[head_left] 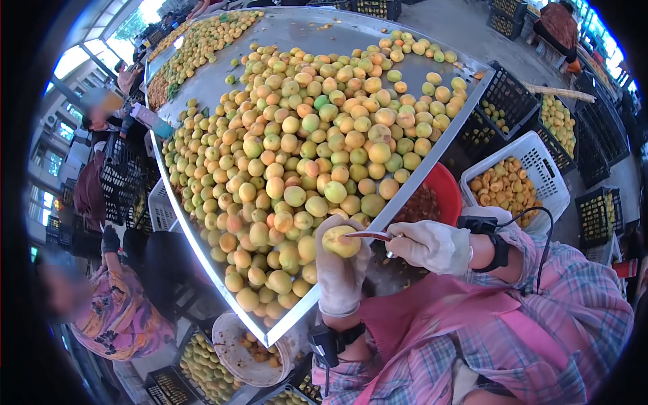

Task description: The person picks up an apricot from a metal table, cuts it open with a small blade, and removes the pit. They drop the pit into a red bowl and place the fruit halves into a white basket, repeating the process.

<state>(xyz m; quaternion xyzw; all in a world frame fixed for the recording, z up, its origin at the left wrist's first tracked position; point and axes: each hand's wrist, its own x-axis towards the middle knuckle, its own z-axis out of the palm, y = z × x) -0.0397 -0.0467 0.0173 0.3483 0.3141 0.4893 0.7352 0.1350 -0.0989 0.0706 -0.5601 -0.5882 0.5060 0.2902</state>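
Observation:
My left hand (pixel 343 266), in a white glove, holds a yellow apricot (pixel 341 241) at the near edge of the metal table. My right hand (pixel 426 247), also gloved, grips a small knife (pixel 370 235) with a reddish handle. The blade tip touches the apricot. A large heap of yellow, green and orange apricots (pixel 304 148) lies on the table just beyond my hands. Below the table edge, behind my right hand, stands a red basin (pixel 451 196) with brown pits inside.
A white crate (pixel 550 165) of apricot pieces stands right of the table, beside black crates (pixel 509 98). A white bucket (pixel 233 337) sits below the near corner. Co-workers (pixel 115 304) are along the left side; another person (pixel 557 27) sits far right.

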